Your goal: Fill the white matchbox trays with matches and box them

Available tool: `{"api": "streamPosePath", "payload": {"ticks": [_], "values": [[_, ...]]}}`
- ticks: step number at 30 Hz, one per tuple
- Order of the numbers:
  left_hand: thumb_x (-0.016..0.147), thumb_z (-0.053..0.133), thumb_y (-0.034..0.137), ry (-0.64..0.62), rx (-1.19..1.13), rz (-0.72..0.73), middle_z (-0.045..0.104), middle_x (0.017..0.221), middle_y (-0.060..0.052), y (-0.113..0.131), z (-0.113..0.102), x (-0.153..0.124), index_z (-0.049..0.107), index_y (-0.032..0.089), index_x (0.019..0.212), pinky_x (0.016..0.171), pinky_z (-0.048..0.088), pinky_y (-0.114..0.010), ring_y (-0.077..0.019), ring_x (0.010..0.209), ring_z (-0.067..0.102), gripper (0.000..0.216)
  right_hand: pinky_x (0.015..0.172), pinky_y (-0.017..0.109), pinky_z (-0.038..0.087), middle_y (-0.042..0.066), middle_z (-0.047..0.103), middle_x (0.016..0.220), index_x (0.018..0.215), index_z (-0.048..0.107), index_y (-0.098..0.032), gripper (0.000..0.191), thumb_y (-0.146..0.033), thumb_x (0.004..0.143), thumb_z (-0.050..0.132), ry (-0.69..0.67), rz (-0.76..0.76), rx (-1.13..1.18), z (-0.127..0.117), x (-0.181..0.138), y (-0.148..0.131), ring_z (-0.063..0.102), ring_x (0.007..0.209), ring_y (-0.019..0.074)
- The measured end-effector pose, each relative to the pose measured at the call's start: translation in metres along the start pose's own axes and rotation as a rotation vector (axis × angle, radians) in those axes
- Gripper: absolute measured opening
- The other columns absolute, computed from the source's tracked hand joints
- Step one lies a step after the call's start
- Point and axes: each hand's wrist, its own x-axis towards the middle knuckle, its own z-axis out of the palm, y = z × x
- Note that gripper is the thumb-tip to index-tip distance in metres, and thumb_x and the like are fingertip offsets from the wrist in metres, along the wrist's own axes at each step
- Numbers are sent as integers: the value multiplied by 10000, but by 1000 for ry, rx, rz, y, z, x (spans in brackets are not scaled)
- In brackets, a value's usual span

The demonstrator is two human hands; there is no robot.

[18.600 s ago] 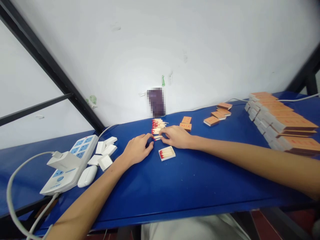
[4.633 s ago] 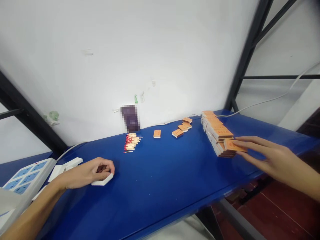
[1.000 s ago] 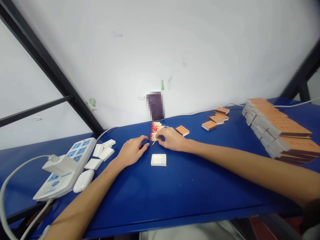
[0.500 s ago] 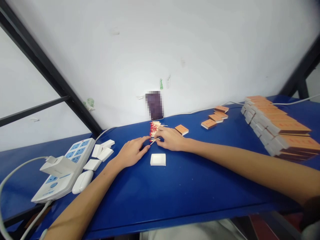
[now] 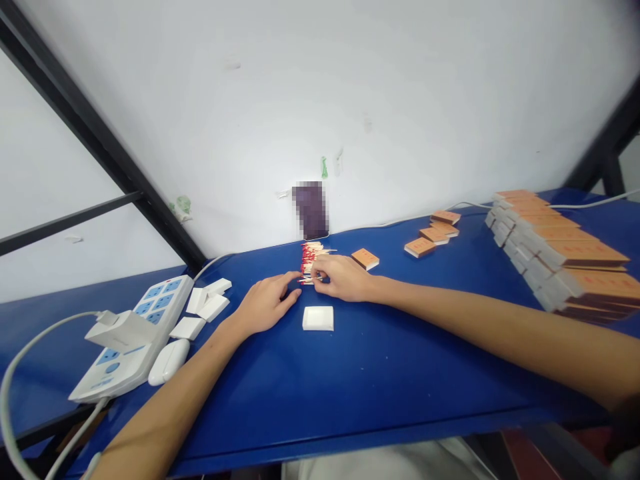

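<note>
A pile of red-tipped matches [image 5: 310, 257] lies near the wall on the blue table [image 5: 380, 360]. My right hand [image 5: 343, 277] rests at the pile's near edge, its fingers pinched on a few matches. Just left of it, my left hand [image 5: 265, 303] lies on the table with fingertips touching the same matches. A white empty matchbox tray [image 5: 318, 318] sits in front of both hands. A single orange matchbox [image 5: 365, 258] lies right of my right hand.
At left are a white and blue power strip [image 5: 135, 330] with a plug and cable, a white earbud case [image 5: 168, 361] and several white trays [image 5: 207, 303]. Loose orange matchboxes [image 5: 431, 233] and a long stack of matchboxes [image 5: 560, 257] are at right. A dark phone [image 5: 311, 210] leans on the wall.
Over the last second both hands stayed at the match pile, fingers shifting slightly as they gather matches. The white tray has not moved.
</note>
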Motion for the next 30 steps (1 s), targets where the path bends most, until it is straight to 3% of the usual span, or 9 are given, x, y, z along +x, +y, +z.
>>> {"api": "streamPosePath", "payload": {"ticks": [18,26,30], "values": [[969,394,355,7,-50,30,582,712,16,-1,2,1,516,227,1285,606,360,-251,-153,649,552,362,630,237,335,-6,608,730,738,608,-172,37,-173,771,591,-30,-69,131,-1,-1,0,500,661,110],[879,411,185,0,-95,41,536,679,43,-3,2,0,493,219,1086,604,350,-258,-151,606,524,225,607,237,326,-10,613,710,725,612,-173,29,-197,741,607,-102,-56,117,-4,-2,-4,493,632,107],[865,428,183,-13,-120,33,528,671,49,0,1,0,473,222,1020,598,347,-259,-149,596,511,166,600,235,316,-7,617,724,734,618,-170,27,-187,751,604,-121,-60,113,-5,-2,-4,492,641,105]]}}
